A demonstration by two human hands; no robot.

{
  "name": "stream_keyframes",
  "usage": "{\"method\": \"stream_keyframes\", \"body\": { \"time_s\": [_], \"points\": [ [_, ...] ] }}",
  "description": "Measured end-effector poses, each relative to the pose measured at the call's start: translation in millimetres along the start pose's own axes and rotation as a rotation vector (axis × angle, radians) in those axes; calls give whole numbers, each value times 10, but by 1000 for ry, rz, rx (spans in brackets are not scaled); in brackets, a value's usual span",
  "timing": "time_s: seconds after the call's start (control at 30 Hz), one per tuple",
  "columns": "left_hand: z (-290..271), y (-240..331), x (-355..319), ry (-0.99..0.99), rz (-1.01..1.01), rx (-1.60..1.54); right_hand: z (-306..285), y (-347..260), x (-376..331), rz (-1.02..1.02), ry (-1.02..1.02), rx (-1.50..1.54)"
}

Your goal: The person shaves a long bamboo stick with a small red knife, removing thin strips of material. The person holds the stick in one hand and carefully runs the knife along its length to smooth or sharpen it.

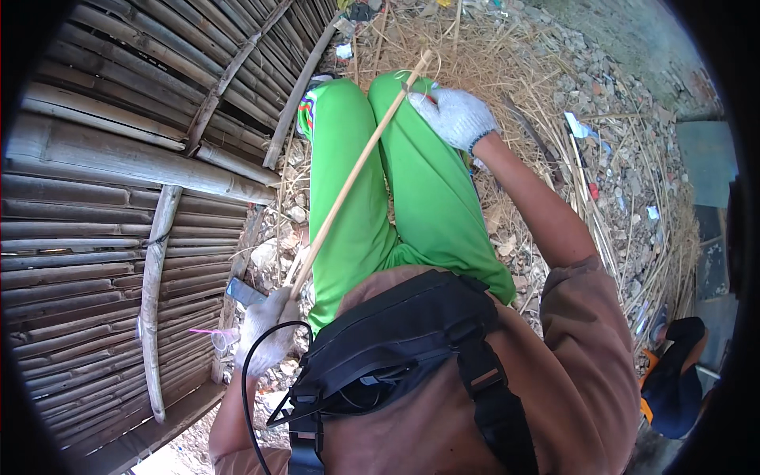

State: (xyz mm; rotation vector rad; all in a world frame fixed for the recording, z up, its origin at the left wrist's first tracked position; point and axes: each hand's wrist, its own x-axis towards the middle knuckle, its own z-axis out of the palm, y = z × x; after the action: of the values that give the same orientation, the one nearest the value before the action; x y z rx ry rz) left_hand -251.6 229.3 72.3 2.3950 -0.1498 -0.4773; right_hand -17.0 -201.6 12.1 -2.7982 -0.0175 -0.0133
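A long, pale bamboo stick (354, 172) slants across my lap, from beside my left hip up past my right knee. Its lower end is gripped in my left hand (269, 328), which wears a whitish knit glove. A shorter thin strip (293, 267) shows beside the stick at that hand. Near the upper end, my gloved right hand (455, 119) is closed, its fingertips close to the stick. What looks like a small dark blade (407, 88) shows at those fingertips against the stick; its handle is hidden. Thin pale curls of fibre (433, 73) hang there.
A bamboo slat wall (119, 158) rises close on my left. Straw (483, 47), stones and scraps cover the ground. A dark rectangular object (244, 291) lies by my left hand. A black bag (396, 332) is strapped to my front. Someone's dark-clothed leg (673, 388) appears at right.
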Motion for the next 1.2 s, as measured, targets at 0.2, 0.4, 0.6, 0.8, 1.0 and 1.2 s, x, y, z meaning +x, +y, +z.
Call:
{"method": "stream_keyframes", "body": {
  "time_s": [0.2, 0.4, 0.6, 0.8, 1.0, 1.2],
  "points": [
    [156, 705, 1448, -68, 182, -94, -31, -86, 66, -33, -11, -12],
    [182, 1360, 2481, -209, 183, -153, 29, -28, 79, -13, 4, 30],
    [160, 1120, 2002, -144, 219, -92, 24, 42, 64, 31, -12, 46],
    [4, 458, 976, -40, 203, -9, -31, 6, 20, -2, -22, 9],
    [-195, -455, -201, -69, 39, 10, -51, -33, -1, -3, -8, 26],
    [0, -279, 36, -61, -32, -92, -71, -48, -17, 14, 1, 34]
  ]
}}
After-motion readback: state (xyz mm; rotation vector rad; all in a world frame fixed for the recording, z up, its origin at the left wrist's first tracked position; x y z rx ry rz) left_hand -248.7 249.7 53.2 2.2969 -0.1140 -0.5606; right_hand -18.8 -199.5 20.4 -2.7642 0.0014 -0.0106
